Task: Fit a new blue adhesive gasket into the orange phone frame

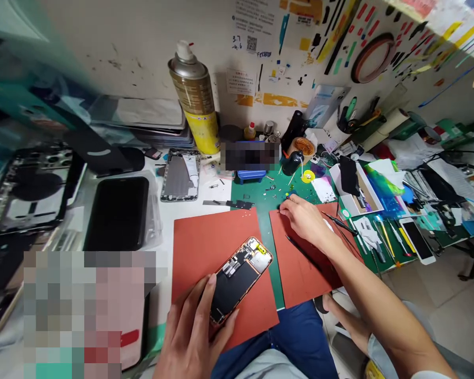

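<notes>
My left hand (193, 326) grips the lower end of an opened smartphone (237, 281), fingers along one side and thumb on the other. The phone lies tilted over the left red-brown mat (205, 237), its battery and circuit boards exposed, with a yellow patch near the top. Over the far edge of the right red-brown mat (296, 273), my right hand (302, 216) has its fingertips pinched together. What they hold, if anything, is too small to make out. Dark tweezers (300, 250) lie on that mat below my right hand, and a black-handled tool (339, 225) lies beyond my wrist.
A spray can (195, 100) stands at the back by the wall. Left of the mats lie a dark-screened phone (116, 213) and a phone housing (180, 176). Small screws and parts are scattered near a black bottle (292, 163). Several tools and a white phone (417, 240) lie at right.
</notes>
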Available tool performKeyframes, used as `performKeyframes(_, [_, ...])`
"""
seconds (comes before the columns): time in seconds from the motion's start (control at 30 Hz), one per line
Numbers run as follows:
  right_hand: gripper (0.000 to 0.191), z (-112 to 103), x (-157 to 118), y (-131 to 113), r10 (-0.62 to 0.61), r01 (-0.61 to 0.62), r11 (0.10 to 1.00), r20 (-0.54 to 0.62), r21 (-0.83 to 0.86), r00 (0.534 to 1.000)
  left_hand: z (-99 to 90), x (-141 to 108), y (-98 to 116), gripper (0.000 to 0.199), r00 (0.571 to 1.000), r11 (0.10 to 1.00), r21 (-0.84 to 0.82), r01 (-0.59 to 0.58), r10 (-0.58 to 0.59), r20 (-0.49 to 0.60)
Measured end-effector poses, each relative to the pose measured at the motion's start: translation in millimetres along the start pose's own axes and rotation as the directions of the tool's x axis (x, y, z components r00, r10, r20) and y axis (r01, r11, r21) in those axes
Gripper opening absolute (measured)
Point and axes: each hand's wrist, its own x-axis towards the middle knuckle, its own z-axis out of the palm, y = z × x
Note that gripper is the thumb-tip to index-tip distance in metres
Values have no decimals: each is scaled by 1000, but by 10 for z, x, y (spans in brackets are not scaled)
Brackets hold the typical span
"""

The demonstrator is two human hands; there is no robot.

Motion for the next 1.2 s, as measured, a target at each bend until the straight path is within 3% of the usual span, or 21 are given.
performKeyframes(0.27, [26, -32, -94, -5, 0, 0, 1000, -9, -6, 1000, -29, -51, 30, 93, 1000, 999, 39, -3, 2, 12])
performKeyframes(0.4, [24, -35, -440, -141, 44, -43, 999, -43, 16, 998, -44, -102, 109, 93, 1000, 998, 60, 18, -19, 11])
performKeyframes(0.53, [21, 121, -827, -371, 157, -147, 985, -111, 93, 981, -32, -161, 193, 93, 999, 995, 89, 46, -46, -2])
performKeyframes(0.67, [23, 274, -1046, -547, 241, -235, 970, -135, 65, 961, -7, -187, 269, 97, 995, 990, 104, 95, -94, -15])
performKeyframes(0.8, [24, 354, -1111, -601, 269, -268, 963, -148, 28, 952, 16, -202, 322, 97, 986, 978, 126, 164, -162, -26])
performKeyframes(0.97, [29, 384, -1110, -619, 266, -271, 963, -173, -5, 948, 40, -238, 313, 99, 986, 978, 126, 165, -160, -50])
performKeyframes(1.2, [36, 293, -1258, -587, 304, -283, 951, -194, 129, 933, 34, -190, 342, 106, 986, 980, 129, 153, -141, -93])
